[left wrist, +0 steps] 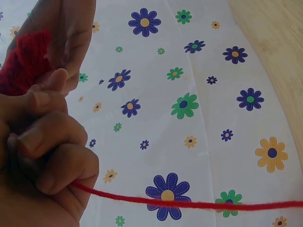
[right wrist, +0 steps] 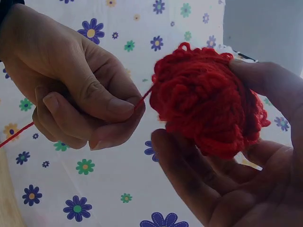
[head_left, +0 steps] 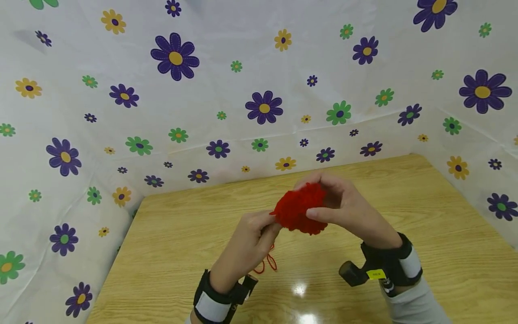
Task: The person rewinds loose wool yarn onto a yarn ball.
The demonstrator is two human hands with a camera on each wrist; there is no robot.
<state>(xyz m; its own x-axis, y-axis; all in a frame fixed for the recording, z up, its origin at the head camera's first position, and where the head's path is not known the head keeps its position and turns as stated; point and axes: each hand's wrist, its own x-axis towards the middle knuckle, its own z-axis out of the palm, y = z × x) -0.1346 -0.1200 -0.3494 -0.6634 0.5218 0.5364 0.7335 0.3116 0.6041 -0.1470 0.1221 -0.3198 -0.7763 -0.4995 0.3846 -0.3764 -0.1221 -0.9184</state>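
Note:
A ball of red yarn [head_left: 300, 209] is held up above the table, its surface uneven with small loops sticking out. My right hand [head_left: 349, 208] grips it from the right, thumb on the near side and fingers round the far side. In the right wrist view a strand of yarn [right wrist: 146, 96] runs from the ball to my left hand [right wrist: 85, 90], where thumb and forefinger pinch it. The other left fingers are curled, and the yarn tail [left wrist: 189, 204] comes out below them in the left wrist view.
Loose red yarn [head_left: 270, 263] hangs or lies in loops below the left hand. The wood-grain table [head_left: 182, 234] spreads beneath both hands. A white cloth with printed flowers [head_left: 226, 90] stands behind the table and along its sides.

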